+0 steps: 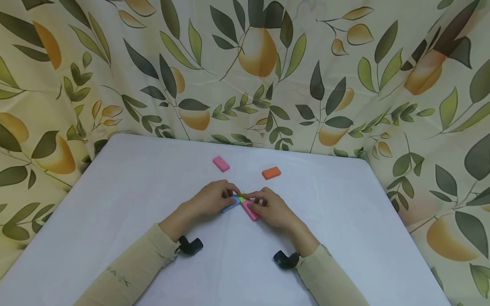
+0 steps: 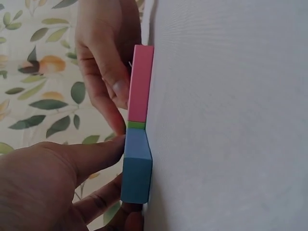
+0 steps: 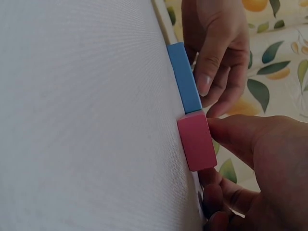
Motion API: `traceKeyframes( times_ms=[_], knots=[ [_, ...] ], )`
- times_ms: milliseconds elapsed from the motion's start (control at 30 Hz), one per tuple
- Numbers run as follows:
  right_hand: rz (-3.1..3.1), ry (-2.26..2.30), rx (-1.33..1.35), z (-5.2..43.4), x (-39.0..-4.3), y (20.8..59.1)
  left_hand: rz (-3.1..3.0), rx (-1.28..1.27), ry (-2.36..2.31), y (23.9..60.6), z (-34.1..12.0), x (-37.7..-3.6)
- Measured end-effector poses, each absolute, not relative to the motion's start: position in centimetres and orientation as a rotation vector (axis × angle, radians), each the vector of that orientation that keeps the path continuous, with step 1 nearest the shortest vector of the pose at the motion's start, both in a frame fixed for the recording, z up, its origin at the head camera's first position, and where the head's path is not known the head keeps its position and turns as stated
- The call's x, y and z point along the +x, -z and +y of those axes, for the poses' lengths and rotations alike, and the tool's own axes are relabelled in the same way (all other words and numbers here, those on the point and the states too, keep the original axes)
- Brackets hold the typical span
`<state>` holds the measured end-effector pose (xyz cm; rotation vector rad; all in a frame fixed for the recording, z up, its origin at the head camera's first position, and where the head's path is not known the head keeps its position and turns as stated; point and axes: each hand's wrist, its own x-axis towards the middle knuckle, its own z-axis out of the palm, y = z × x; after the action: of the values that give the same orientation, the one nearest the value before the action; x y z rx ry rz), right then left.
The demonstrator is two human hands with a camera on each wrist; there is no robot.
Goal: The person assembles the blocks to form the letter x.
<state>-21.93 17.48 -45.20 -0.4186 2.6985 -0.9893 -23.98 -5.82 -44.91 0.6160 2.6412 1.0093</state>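
Note:
At the middle of the white table point(image 1: 115, 204) a blue block point(image 1: 230, 206) and a pink block point(image 1: 250, 211) lie end to end in a shallow V, with a small green block point(image 1: 242, 197) at the joint. My left hand point(image 1: 229, 196) pinches the blue block point(image 2: 136, 173), thumb on one long side and fingers on the other. My right hand point(image 1: 254, 203) pinches the pink block point(image 3: 196, 139) the same way. The left wrist view shows a green sliver point(image 2: 136, 125) between the pink block point(image 2: 140, 82) and the blue one. In the right wrist view the blue block point(image 3: 184, 77) touches the pink one.
A loose pink block point(image 1: 220, 163) and an orange block point(image 1: 271, 173) lie on the table beyond the hands. A leaf-and-fruit patterned cloth point(image 1: 245, 68) hangs behind and to both sides of the table. Black wrist cameras point(image 1: 190, 245) sit under both forearms.

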Motion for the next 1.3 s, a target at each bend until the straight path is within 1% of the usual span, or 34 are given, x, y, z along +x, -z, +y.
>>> traceKeyframes(
  times_ms=[367, 867, 1300],
  knots=[
    [2.718, 1.017, -0.431, 17.49, -21.36, 45.06, 2.568, 0.634, -1.150, 45.70, -6.15, -24.04],
    [2.690, 1.097, -0.349, 17.42, -21.53, 45.21, 2.551, 0.632, -1.168, 45.63, -6.21, -24.15],
    [2.636, 1.231, -0.344, 17.67, -21.53, 44.86, 2.543, 0.626, -1.180, 45.77, -6.38, -24.17]
  ],
)
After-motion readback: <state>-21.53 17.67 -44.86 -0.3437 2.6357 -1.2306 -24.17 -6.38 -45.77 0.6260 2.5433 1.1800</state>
